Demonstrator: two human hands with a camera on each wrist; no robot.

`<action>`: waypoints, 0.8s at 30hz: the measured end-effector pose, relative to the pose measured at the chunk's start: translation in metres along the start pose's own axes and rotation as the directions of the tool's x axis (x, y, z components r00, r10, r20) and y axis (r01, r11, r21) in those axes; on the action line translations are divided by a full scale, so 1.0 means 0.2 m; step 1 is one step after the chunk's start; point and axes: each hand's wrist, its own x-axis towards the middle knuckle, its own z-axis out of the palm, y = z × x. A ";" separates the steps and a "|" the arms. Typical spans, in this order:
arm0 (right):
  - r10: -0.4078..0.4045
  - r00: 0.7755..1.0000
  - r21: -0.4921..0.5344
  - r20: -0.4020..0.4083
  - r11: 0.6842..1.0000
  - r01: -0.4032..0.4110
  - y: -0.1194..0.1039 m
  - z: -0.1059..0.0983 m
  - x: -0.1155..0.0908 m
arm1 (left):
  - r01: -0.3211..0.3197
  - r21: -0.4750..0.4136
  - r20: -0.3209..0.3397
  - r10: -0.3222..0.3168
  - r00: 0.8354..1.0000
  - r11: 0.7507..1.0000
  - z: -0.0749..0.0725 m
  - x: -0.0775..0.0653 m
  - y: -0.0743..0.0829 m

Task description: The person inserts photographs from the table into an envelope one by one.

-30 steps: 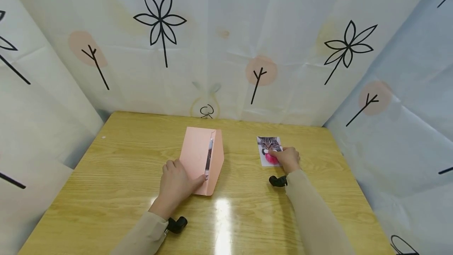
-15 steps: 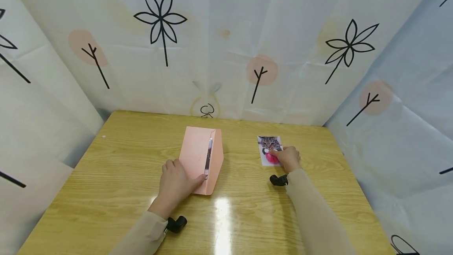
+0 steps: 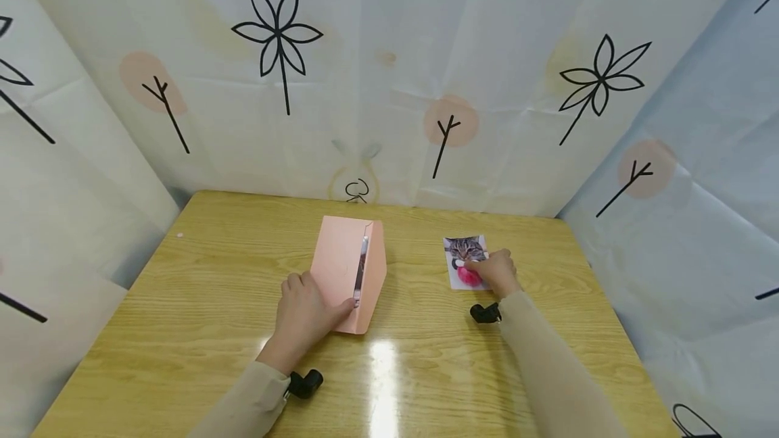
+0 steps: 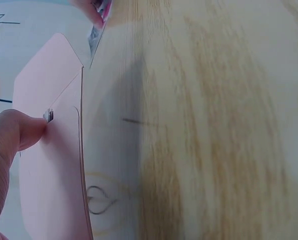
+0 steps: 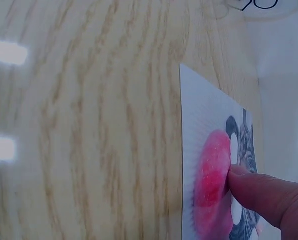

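My left hand [image 3: 301,316] grips a pink envelope [image 3: 337,255], thumb on its front and the other fingers at its left side. The envelope's flap [image 3: 375,279] stands open on the right, and a strip of a picture [image 3: 361,265] shows in the mouth. Seen from the left wrist, the thumb [image 4: 19,130] presses beside the opening. To the right, my right hand [image 3: 502,272] pinches a photo card [image 3: 466,246] printed with a tabby cat and a pink round shape. In the right wrist view the thumb [image 5: 259,192] lies across the card's face; the fingers behind are hidden.
Both hands are over a wooden table [image 3: 213,276]. White cloth [image 3: 377,86] with black plant drawings encloses its back and sides. A black camera mount sits at each wrist, left [image 3: 305,384] and right [image 3: 485,313]. A small pale speck [image 3: 179,235] lies at the table's left.
The right hand and wrist have shifted slightly right, and the cat card has tilted a little with them. The left hand and envelope have kept nearly the same pose.
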 end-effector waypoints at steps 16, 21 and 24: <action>-0.109 0.993 -0.034 0.034 0.993 0.110 -0.02 -0.02 -0.04 | -0.003 -0.005 0.000 0.003 1.000 1.000 0.00 -0.01 -0.02; -0.143 0.989 -0.041 0.036 0.989 0.145 -0.03 -0.03 -0.04 | -0.007 -0.002 0.006 0.007 1.000 1.000 0.00 -0.02 -0.02; -0.160 0.986 -0.042 0.052 0.986 0.162 -0.04 -0.03 -0.04 | -0.005 -0.005 0.000 0.005 1.000 1.000 0.00 -0.02 -0.02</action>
